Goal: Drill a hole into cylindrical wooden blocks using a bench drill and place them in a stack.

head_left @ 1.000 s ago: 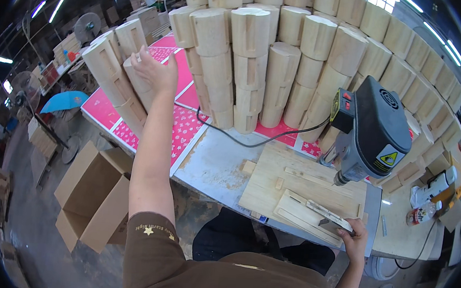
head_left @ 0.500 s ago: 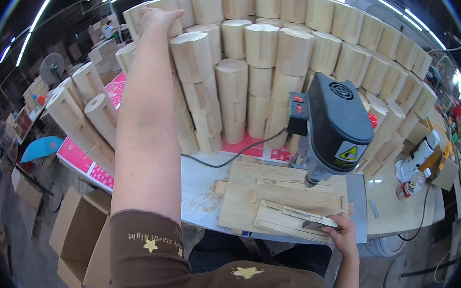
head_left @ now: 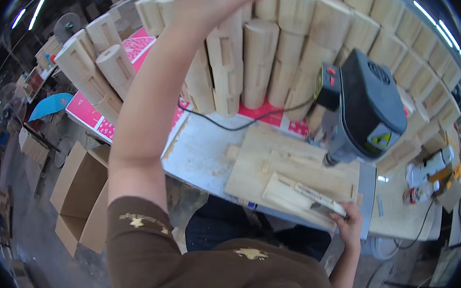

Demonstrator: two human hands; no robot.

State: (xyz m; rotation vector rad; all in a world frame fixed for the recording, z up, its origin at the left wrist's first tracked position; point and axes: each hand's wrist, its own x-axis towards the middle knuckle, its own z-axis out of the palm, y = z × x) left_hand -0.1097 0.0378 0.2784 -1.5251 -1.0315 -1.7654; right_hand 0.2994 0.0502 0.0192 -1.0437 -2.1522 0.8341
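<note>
My left hand [head_left: 215, 3] is raised at the upper edge, in front of the stacked wooden cylinders [head_left: 294, 12]. Its fingers are mostly cut off by the edge, so I cannot tell what is in them. At the lower right, my right hand [head_left: 350, 224] is closed round a knife [head_left: 321, 208] with a short metal blade. That blade lies over a pale, narrow wooden piece [head_left: 289, 196], which rests on a flat wooden board [head_left: 250, 173]. Above the board stands a dark bench drill [head_left: 373, 107] with a red-buttoned switch box.
Wooden cylinders are piled high along the back, and several more [head_left: 91, 74] stand at the left on pink patterned sheets [head_left: 87, 115]. A black cable [head_left: 232, 126] crosses the white table. On the floor is an open cardboard box [head_left: 76, 185]. A plastic bottle [head_left: 421, 192] stands at the right.
My left hand has come off the top of the cylinders at the far left and moved right and toward me. The view has tilted down. The right hand still holds the knife.
</note>
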